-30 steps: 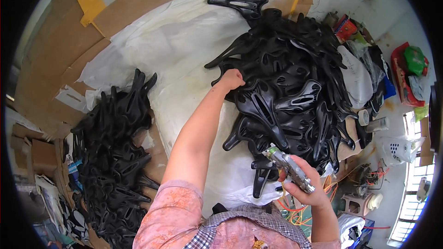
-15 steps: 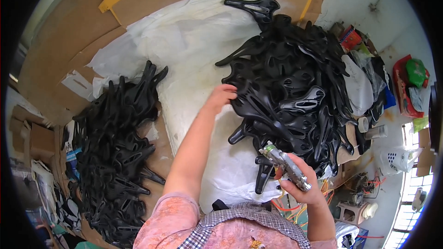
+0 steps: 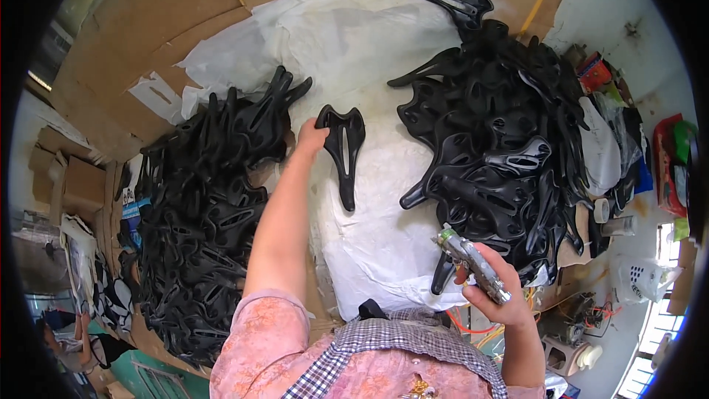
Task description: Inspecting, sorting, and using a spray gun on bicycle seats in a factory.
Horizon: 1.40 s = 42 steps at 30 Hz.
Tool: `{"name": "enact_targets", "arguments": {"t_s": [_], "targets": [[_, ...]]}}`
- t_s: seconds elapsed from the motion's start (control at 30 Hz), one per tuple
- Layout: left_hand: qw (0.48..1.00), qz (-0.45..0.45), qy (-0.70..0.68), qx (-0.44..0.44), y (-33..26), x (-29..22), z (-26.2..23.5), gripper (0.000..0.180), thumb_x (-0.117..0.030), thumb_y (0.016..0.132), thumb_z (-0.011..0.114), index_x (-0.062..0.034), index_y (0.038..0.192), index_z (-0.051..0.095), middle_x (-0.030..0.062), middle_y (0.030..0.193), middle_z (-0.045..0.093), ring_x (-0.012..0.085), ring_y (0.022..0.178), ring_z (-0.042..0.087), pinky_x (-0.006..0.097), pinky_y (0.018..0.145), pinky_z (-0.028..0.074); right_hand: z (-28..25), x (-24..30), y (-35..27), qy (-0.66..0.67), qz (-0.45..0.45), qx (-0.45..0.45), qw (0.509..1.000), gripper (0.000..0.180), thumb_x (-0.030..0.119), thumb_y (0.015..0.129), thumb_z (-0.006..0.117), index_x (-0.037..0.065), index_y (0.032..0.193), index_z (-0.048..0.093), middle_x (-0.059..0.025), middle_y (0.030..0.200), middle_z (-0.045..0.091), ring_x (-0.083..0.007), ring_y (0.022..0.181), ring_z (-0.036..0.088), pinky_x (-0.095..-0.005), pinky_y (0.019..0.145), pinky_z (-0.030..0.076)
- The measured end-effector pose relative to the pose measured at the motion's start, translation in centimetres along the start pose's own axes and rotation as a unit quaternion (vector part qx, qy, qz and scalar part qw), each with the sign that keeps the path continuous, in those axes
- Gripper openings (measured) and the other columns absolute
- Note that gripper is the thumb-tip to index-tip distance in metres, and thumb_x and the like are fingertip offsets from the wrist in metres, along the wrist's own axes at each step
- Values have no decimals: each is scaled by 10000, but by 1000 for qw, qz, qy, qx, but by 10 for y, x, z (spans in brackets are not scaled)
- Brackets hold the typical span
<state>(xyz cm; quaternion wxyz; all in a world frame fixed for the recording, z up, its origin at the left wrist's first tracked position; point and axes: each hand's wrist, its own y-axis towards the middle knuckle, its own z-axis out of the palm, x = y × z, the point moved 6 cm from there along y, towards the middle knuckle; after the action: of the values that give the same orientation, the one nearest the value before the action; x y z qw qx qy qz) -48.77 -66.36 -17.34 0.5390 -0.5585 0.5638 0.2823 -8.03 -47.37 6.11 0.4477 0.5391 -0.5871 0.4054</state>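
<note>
One saddle [image 3: 356, 145] over the white sheet [image 3: 382, 199] wants the gripping left hand [image 3: 313, 135] steady, right hand [image 3: 502, 297] clasping a metal tool [image 3: 475, 266].

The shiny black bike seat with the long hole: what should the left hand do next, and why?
Perhaps the left hand should lay the shiny black bike seat on the wrinkled white sheet: it grips only the seat's wide end, the sheet lies below, and the right hand is busy holding a silvery metal tool with a green part.
</note>
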Motion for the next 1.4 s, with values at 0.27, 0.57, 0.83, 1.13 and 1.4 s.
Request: {"name": "enact_targets", "arguments": {"t_s": [0.27, 0.57, 0.83, 1.13, 1.4], "targets": [[982, -11, -182, -54, -17, 1, -20, 229, -24, 812, 605, -26, 1040, 576, 35, 854, 615, 142, 693, 606, 299, 527, 498, 13, -9, -10, 1, 103, 34, 994, 519, 88, 767, 691, 18, 1241, 491, -62, 811, 631, -119, 725, 601, -258, 681, 472], [981, -38, -171, -87, -32, 20, -43, 249, -41, 804, 614, -26, 1050, 582, 31, 819, 615, 143, 639, 582, 297, 447, 446, -3, 14, 8, 100, -9, -81, 992, 575, 40, 757, 677, -23, 1275, 437, -80, 839, 634, -121, 735, 609, -251, 683, 486], [801, 54, -586, -110, -22, 21, -89, 125, -122, 850, 569, -51, 948, 597, 69, 843, 623, 212, 764, 605, 334, 722, 510, -22, -16, -14, 72, 41, -64, 995, 628, 101, 759, 698, -11, 1301, 404, -96, 897, 635, -144, 812, 615, -272, 735, 484], [961, -98, -243, 92, 8, -20, 204, 262, -92, 773, 667, -16, 1011, 588, 50, 787, 603, 167, 639, 561, 290, 560, 473, -22, -15, -2, 56, 50, -46, 996, 652, 159, 779, 686, -6, 1328, 375, -118, 940, 608, -180, 852, 596, -315, 773, 468], [983, 151, -107, 3, 10, -133, 6, 111, -55, 797, 632, 2, 892, 623, 40, 754, 617, 117, 607, 561, 261, 497, 457, -42, -3, -5, -4, 41, -56, 998, 570, 75, 735, 698, -4, 1251, 471, -81, 912, 630, -127, 754, 614, -258, 704, 485]]}}
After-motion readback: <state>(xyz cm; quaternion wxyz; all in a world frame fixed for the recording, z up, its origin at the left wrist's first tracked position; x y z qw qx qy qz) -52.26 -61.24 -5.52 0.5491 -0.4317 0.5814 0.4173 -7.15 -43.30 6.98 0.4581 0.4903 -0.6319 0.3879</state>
